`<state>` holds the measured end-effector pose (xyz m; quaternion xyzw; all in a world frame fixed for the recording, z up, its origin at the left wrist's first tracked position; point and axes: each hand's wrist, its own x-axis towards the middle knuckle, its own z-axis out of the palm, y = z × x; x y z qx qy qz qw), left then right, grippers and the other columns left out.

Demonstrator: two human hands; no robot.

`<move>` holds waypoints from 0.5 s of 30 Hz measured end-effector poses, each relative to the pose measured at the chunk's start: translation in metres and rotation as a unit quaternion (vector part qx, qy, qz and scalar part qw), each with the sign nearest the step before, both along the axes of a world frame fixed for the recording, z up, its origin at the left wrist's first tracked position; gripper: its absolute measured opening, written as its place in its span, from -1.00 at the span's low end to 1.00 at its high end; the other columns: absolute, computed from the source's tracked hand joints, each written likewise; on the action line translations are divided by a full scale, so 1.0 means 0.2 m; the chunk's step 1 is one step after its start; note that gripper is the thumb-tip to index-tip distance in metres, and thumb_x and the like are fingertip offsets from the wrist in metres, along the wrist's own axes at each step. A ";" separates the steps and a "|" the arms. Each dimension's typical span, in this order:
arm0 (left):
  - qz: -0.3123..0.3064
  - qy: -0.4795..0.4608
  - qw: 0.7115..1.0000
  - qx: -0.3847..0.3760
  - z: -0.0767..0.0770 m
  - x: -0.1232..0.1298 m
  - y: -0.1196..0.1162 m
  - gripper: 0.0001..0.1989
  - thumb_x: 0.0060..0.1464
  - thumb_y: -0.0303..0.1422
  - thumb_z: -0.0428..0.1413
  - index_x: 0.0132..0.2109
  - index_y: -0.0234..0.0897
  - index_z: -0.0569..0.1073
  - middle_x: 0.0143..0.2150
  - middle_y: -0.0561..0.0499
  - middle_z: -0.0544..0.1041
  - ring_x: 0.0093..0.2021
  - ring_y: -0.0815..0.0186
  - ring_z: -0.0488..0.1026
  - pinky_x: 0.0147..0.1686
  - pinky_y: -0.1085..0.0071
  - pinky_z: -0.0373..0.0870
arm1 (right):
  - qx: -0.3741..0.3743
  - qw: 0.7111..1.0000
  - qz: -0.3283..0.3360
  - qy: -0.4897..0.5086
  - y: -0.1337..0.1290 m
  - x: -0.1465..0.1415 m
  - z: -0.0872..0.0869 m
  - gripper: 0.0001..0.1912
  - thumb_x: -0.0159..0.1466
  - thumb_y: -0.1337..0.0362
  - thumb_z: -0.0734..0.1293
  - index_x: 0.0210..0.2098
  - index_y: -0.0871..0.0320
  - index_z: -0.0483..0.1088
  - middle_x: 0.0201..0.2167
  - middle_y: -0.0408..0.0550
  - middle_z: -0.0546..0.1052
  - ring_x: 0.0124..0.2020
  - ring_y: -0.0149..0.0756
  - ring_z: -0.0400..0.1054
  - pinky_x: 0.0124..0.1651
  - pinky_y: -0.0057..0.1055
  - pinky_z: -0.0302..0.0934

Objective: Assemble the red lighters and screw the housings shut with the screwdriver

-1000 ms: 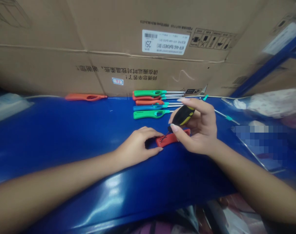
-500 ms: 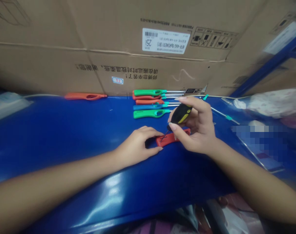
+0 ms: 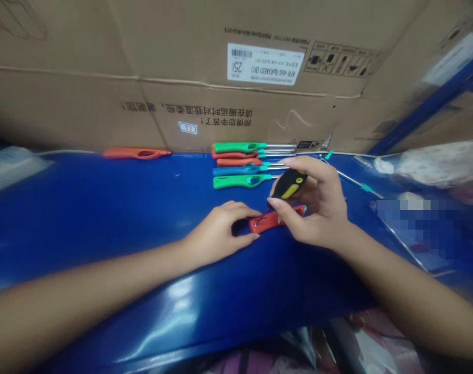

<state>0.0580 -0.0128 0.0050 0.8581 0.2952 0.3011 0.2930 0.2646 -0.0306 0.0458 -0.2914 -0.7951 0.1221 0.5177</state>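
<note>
My left hand (image 3: 221,234) pinches the near end of a red lighter handle (image 3: 264,222) lying on the blue table, thumb on one side and fingers on the other. In my right hand (image 3: 322,202) is a small screwdriver (image 3: 291,186) with a black and yellow grip. Its thin shaft slants down to the left, and the tip meets the red handle close to my left fingertips. My right palm and fingers cover part of the handle's far end. Beyond my hands lie several long-necked lighters, among them a green lighter (image 3: 236,182) and a blue lighter (image 3: 236,171).
A large cardboard box (image 3: 189,57) stands along the table's back edge. An orange lighter handle (image 3: 131,154) lies against it at left, near a plastic bag (image 3: 14,166). Thin metal tubes (image 3: 349,178) and a crumpled white bag (image 3: 435,163) are at right. Fabric shows below the table edge.
My right hand has shifted very slightly to the right, showing the teal tip at the red handle's far end. My left hand keeps its place.
</note>
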 end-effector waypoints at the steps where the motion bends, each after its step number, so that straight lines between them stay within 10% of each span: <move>1: 0.001 0.001 1.000 0.001 0.00 0.00 0.00 -0.69 0.09 -0.40 0.28 0.01 -0.27 0.55 -0.06 -0.03 0.63 -0.06 0.22 0.53 0.01 0.25 0.44 | 0.002 1.000 -0.002 0.001 0.00 0.00 0.00 -0.32 0.23 0.42 0.41 0.28 -0.07 0.20 0.17 0.01 0.40 -0.27 -0.31 0.49 -0.40 -0.37 0.52; 15: 0.000 0.001 1.000 0.005 -0.01 0.00 0.00 -0.67 0.11 -0.38 0.29 0.04 -0.31 0.54 -0.08 -0.05 0.60 -0.07 0.21 0.53 0.00 0.23 0.46 | -0.066 0.998 -0.003 0.016 0.01 0.00 0.00 -0.32 0.23 0.43 0.41 0.27 -0.06 0.18 0.23 0.04 0.37 -0.43 -0.50 0.44 -0.52 -0.54 0.43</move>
